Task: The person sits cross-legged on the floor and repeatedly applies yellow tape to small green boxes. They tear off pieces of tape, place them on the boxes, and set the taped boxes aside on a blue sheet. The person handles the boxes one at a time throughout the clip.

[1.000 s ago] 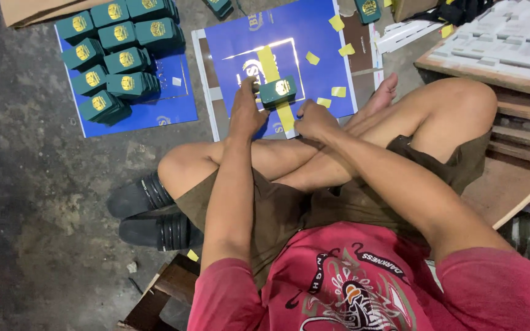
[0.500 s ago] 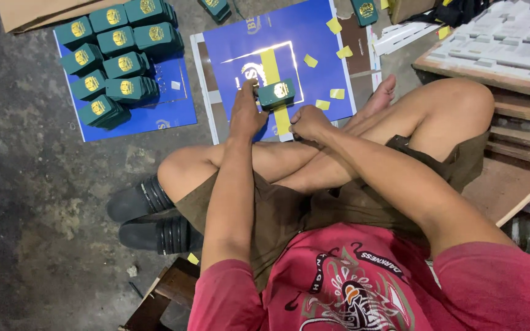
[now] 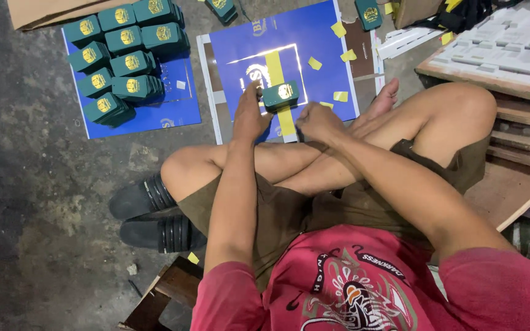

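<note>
While seated: hands (image 3: 283, 119) beside green box (image 3: 280, 94)

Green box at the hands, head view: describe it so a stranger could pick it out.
Find the large blue printed sheet on the concrete floor before the crossed legs. A yellow strip runs down its middle; the small dark green box with a gold emblem sits on it, touched by the left hand. It lies alone, unlike the grouped green boxes on the other blue sheet.

Against the earlier views, the right hand (image 3: 317, 122) now sits lower, clear of the green box (image 3: 280, 95). The left hand (image 3: 249, 116) alone touches the box at its left end.
</note>
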